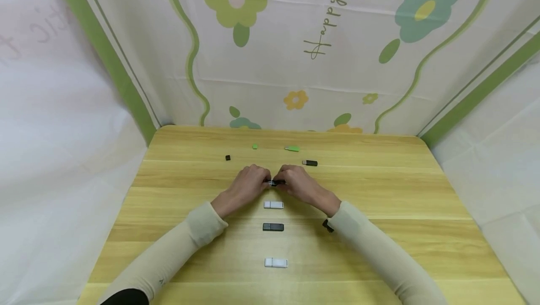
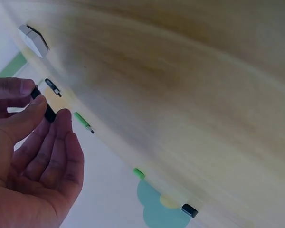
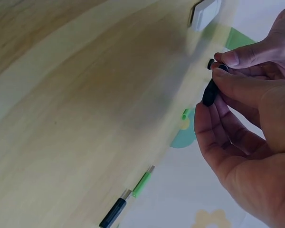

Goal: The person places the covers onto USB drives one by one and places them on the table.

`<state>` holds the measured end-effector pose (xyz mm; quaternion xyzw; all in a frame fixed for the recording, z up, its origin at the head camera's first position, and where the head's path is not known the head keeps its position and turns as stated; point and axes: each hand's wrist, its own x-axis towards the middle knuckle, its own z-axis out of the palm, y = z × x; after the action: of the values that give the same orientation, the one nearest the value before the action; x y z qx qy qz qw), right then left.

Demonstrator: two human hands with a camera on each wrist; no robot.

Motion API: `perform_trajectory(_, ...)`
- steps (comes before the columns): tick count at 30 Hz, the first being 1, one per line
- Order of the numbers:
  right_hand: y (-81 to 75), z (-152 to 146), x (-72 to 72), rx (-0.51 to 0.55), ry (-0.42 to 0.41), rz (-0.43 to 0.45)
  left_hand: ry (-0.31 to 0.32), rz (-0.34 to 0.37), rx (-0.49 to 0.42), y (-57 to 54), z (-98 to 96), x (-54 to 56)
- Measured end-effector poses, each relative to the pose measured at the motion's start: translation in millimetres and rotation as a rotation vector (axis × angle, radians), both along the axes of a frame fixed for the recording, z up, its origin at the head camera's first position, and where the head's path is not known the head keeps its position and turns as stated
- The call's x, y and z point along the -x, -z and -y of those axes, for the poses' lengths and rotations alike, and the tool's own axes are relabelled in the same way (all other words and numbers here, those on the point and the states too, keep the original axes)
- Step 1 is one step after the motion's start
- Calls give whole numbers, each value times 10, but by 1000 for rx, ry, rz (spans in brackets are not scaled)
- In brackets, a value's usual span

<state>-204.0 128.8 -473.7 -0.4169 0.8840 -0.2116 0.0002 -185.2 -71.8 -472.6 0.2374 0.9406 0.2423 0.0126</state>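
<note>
Both hands meet over the table's middle at a black USB flash drive; a small bright part shows between them in the head view. My left hand pinches its left end between thumb and fingers. My right hand pinches the right end, and its thumb lies along the black body in the right wrist view. Fingertips hide much of the drive, so I cannot tell whether its two parts touch. Just nearer lies a white USB drive, with a black one and another white one below.
Beyond the hands lie a black cap, a green cap, an uncapped green USB drive and an uncapped black one. A dark object is partly hidden by the right sleeve. A patterned cloth hangs behind the wooden table.
</note>
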Motion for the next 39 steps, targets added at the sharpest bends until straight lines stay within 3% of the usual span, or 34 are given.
perform_trajectory(15, 103, 23, 11, -47, -20, 59, -16, 35, 123, 84, 5, 14)
perform_trajectory(30, 125, 33, -7, -58, -8, 73, -9, 27, 125, 89, 3, 2)
perform_trajectory(39, 85, -14, -5, -123, 19, 52, -29, 34, 127, 75, 73, -19)
